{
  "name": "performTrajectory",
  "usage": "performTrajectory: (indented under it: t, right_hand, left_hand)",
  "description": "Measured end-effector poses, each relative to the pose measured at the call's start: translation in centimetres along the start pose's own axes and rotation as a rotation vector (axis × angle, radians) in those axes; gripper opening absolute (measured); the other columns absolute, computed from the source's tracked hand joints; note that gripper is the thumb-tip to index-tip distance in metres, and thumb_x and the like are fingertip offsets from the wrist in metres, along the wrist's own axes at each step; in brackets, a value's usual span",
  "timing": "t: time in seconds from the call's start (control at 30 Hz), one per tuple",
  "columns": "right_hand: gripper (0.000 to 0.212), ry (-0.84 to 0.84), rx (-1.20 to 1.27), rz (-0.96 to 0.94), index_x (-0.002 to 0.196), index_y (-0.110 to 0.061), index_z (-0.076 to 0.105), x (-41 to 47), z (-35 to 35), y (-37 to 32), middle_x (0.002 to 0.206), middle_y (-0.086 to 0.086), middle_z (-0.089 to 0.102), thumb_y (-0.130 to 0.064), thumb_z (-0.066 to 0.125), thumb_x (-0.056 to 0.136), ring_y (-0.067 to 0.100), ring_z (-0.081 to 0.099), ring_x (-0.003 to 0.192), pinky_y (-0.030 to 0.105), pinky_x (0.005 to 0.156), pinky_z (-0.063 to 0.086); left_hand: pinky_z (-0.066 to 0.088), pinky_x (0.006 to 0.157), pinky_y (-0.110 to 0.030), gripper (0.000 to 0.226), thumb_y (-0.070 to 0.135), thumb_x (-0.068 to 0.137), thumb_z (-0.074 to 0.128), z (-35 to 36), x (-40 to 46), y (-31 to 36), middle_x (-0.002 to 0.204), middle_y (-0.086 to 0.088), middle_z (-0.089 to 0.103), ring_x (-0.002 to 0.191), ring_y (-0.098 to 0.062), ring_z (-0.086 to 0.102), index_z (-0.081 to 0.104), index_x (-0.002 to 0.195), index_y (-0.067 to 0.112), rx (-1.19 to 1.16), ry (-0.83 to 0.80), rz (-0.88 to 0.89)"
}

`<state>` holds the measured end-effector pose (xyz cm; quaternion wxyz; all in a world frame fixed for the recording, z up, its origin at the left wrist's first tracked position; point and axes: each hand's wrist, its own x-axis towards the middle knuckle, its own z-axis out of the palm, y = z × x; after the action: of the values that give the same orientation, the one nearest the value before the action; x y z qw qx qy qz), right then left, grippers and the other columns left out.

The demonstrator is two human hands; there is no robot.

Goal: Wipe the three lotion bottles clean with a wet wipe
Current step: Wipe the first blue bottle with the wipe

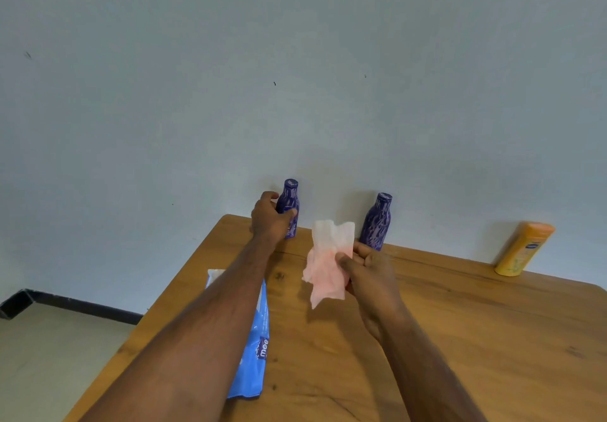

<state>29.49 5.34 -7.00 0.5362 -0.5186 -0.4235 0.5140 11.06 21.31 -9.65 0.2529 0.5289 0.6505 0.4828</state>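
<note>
Three lotion bottles stand along the far edge of the wooden table [460, 323], against the wall. My left hand [269, 221] grips the leftmost purple bottle [290, 198] around its body. A second purple bottle [377, 221] stands upright in the middle, just behind my right hand. An orange-yellow bottle [522, 249] stands at the far right. My right hand [368, 274] pinches a crumpled white wet wipe [328, 260], held up above the table between the two purple bottles.
A blue pack of wet wipes [254, 349] lies on the table under my left forearm, near the left edge. A pale wall rises right behind the bottles. Floor with a dark skirting shows at the lower left.
</note>
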Motion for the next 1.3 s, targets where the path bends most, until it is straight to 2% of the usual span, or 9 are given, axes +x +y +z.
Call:
performTrajectory:
  t: [0.23,0.37,0.53,0.6,0.73,0.8,0.9,1.1,1.3]
  right_hand:
    - [0.039,-0.007,0.187,0.051,0.133,-0.012,0.06,-1.9,-2.5,1.0,0.112,0.002,0.077,0.005,0.054,0.098,0.023,0.074,0.104,0.052,0.095,0.057]
    - [0.034,0.05,0.383,0.064,0.129,-0.006,0.062,-4.0,-5.1,2.3,0.112,0.015,0.075,0.002,0.058,0.095,0.033,0.073,0.102,0.051,0.088,0.059]
    - [0.03,0.298,0.33,-0.042,0.125,-0.008,0.067,-7.6,-7.6,4.7,0.112,0.014,0.075,-0.014,0.064,0.097,0.034,0.072,0.103,0.048,0.079,0.061]
    - [0.025,0.33,0.321,-0.113,0.122,-0.01,0.07,-9.1,-7.8,5.2,0.111,0.013,0.076,-0.017,0.061,0.099,0.031,0.073,0.098,0.042,0.069,0.062]
    - [0.022,0.246,0.242,-0.211,0.113,-0.012,0.075,-11.0,-7.2,6.2,0.108,0.015,0.076,-0.016,0.056,0.102,0.036,0.071,0.1,0.054,0.086,0.056]
    - [0.025,0.171,0.213,-0.28,0.107,-0.009,0.076,-11.6,-6.9,6.0,0.102,0.013,0.077,-0.01,0.052,0.103,0.025,0.071,0.094,0.041,0.081,0.057]
    - [0.027,0.09,0.142,-0.349,0.109,-0.002,0.072,-11.7,-6.8,5.1,0.095,0.007,0.077,0.0,0.047,0.103,0.014,0.071,0.087,0.022,0.072,0.055]
    - [0.03,0.038,-0.228,-0.508,0.125,-0.01,0.069,-11.0,-8.3,5.5,0.126,-0.003,0.071,-0.002,0.053,0.101,0.007,0.064,0.12,0.024,0.099,0.052]
    - [0.027,0.036,-0.226,-0.473,0.112,-0.018,0.074,-10.8,-8.8,5.4,0.097,-0.004,0.077,-0.006,0.052,0.103,0.009,0.07,0.085,0.02,0.069,0.051]
  left_hand:
    - [0.053,0.074,-0.012,0.031,0.023,0.094,0.071,0.3,-7.2,3.1,0.115,0.005,0.066,0.101,-0.009,0.065,0.058,0.121,0.019,-0.284,-0.044,0.172]
    - [0.057,0.08,-0.022,0.024,0.016,0.092,0.074,-1.5,-15.5,4.2,0.104,0.005,0.073,0.096,-0.005,0.07,0.061,0.112,0.019,-0.595,-0.254,0.147]
    - [0.06,0.074,-0.038,0.034,0.038,0.076,0.077,-3.2,-23.1,1.6,0.097,-0.005,0.072,0.085,-0.025,0.07,0.07,0.107,0.025,-0.763,-0.501,0.017]
    - [0.06,0.066,-0.043,0.031,0.034,0.081,0.075,-3.5,-24.3,1.0,0.094,-0.016,0.069,0.076,-0.036,0.068,0.07,0.108,0.019,-0.765,-0.601,0.024]
    - [0.06,0.056,-0.038,0.03,0.019,0.09,0.07,-3.6,-25.5,1.4,0.088,-0.024,0.068,0.065,-0.035,0.069,0.066,0.113,-0.001,-0.638,-0.793,0.058]
    - [0.06,0.055,-0.036,0.031,0.017,0.091,0.068,-3.4,-25.8,1.3,0.089,-0.024,0.069,0.064,-0.031,0.069,0.065,0.115,-0.002,-0.577,-0.875,0.051]
    - [0.06,0.054,-0.036,0.03,0.021,0.089,0.07,-3.1,-25.6,1.0,0.091,-0.021,0.071,0.067,-0.032,0.069,0.068,0.113,0.004,-0.536,-0.906,0.027]
    - [0.06,0.051,-0.037,0.028,0.018,0.085,0.077,-3.2,-25.3,1.4,0.084,-0.016,0.073,0.061,-0.028,0.07,0.065,0.107,0.005,-0.525,-0.909,-0.104]
    - [0.06,0.052,-0.035,0.041,0.026,0.087,0.074,-3.2,-25.0,0.7,0.092,-0.02,0.071,0.065,-0.03,0.07,0.064,0.117,0.001,-0.512,-0.923,-0.055]
